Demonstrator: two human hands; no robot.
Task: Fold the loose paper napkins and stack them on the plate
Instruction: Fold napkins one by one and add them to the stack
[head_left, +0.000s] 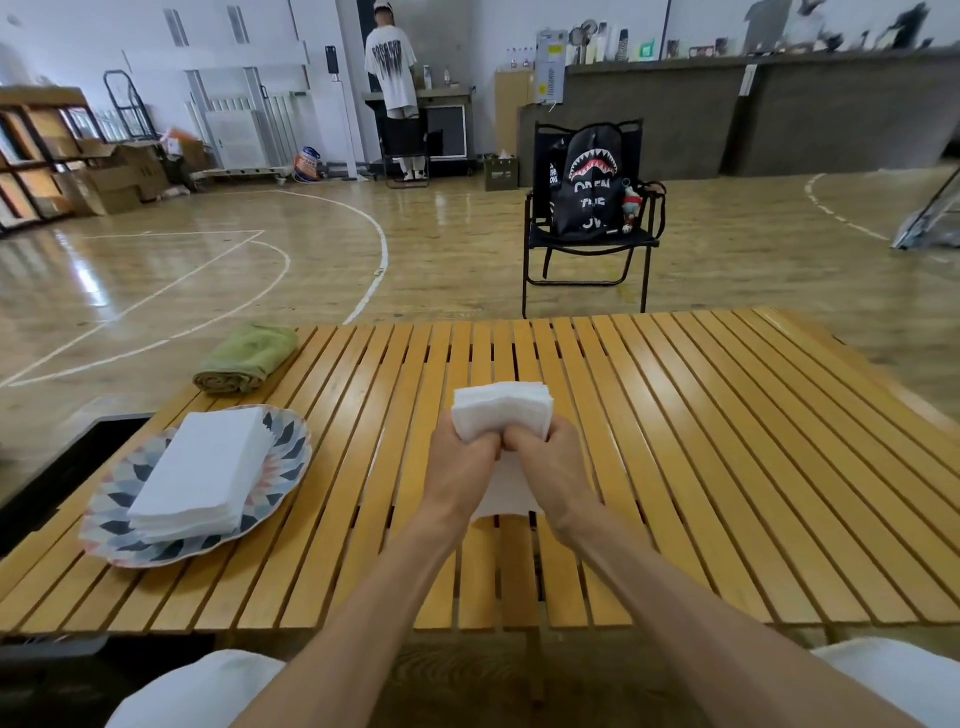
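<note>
Both hands, the left hand and the right hand, grip a bundle of napkins over the middle of the slatted table. Left of the grip, the patterned plate with its stack of folded napkins blocks the near-left table, and the rolled green towel lies behind it at the far-left edge. Right of the grip and beyond it, the slats lie bare to the table's edges.

Small wad of white paper napkins, layered edges fanned, raised above the slatted wooden table centre, one sheet hanging below. Round scalloped plate with blue-pink geometric print sits front-left, carrying a neat rectangular stack of folded white napkins.
</note>
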